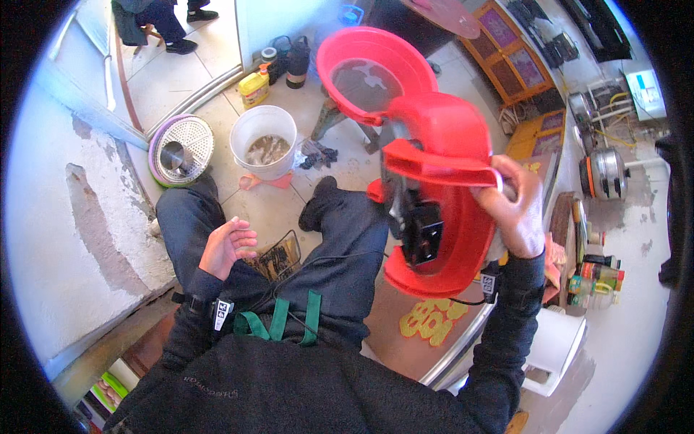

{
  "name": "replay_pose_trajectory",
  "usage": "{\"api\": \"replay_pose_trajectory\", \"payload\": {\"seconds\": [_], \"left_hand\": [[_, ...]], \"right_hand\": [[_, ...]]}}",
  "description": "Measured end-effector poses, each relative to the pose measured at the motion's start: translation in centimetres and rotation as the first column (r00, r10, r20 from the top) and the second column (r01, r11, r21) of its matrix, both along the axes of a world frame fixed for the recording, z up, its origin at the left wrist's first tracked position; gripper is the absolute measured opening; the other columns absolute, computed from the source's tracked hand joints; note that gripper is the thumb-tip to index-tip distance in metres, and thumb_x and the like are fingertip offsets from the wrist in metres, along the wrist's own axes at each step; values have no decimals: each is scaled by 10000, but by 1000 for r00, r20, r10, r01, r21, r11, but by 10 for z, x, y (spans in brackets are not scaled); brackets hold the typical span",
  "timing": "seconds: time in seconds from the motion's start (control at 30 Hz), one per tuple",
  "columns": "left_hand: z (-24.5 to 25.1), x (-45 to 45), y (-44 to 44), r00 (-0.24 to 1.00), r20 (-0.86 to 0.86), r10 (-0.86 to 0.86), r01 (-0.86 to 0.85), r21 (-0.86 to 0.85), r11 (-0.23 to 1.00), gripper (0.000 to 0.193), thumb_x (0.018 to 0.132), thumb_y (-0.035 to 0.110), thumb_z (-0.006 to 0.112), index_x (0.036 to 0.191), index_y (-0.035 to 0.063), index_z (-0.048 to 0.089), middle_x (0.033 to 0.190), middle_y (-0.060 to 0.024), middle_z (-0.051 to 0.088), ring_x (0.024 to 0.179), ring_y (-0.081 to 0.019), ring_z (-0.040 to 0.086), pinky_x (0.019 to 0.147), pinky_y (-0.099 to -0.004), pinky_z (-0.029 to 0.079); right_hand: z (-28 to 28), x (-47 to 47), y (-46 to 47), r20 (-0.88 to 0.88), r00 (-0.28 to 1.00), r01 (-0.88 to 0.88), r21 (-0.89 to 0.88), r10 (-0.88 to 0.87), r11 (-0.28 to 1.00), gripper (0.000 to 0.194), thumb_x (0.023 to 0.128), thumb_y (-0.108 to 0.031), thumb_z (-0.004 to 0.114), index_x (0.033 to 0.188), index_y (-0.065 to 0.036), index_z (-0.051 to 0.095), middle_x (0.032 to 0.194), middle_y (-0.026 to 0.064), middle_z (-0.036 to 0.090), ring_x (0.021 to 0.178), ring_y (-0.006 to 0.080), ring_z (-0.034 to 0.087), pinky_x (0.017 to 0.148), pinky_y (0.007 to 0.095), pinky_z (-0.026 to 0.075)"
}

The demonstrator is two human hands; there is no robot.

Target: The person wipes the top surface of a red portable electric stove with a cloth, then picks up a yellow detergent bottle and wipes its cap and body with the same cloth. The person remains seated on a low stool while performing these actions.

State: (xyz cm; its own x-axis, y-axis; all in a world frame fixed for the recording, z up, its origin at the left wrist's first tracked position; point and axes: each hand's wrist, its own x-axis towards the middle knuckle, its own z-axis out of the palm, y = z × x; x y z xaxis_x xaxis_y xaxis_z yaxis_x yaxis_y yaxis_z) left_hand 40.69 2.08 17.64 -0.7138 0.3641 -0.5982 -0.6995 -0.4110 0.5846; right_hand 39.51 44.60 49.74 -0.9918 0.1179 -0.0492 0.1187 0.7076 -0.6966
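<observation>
My right hand (pixel 512 209) grips the rim of a red plastic vessel-like object (pixel 461 130), tilted on its side to my right. Black parts (pixel 428 233) show in its hollow; blur leaves its exact kind unclear. Beyond it, a large red plastic basin (pixel 401 49) with cloudy grey water stands on a low support. Above my left thigh, my left hand (pixel 227 247) holds nothing, its fingers loosely curled and apart. On the floor before me is a white plastic bucket (pixel 263 122) with murky brownish water inside.
Stacked strainers (pixel 192 138) with a metal cup (pixel 174 156) sit left of the bucket. A yellow bottle (pixel 254 87) and black flasks (pixel 297 62) line the doorway. At right are a steel pot (pixel 606 173), jars (pixel 596 276) and a white jug (pixel 553 347). A person's legs (pixel 168 27) show outside.
</observation>
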Motion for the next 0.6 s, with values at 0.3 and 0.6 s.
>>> {"api": "replay_pose_trajectory", "payload": {"seconds": [0.3, 0.6], "left_hand": [[-21, -15, 4, 998, 44, -43, 45, -43, 998, 365, 1066, 369, 596, 1209, 34, 624, 1044, -122, 731, 902, -198, 723, 763, -386, 623], [-35, -50, 20, 997, 48, -65, 76, -282, 956, 336, 1054, 369, 617, 1171, 55, 645, 987, -93, 730, 838, -166, 706, 690, -349, 608]], "right_hand": [[-56, 15, 114, -104, 951, 301, 82, -292, 950, 297, 884, -229, 705, 972, 53, 732, 881, 26, 709, 839, 89, 611, 808, 280, 503], [-216, -5, 221, 139, 905, 343, 325, -403, 881, 373, 767, -319, 752, 898, 31, 744, 728, 181, 709, 705, 236, 696, 709, 389, 548]]}}
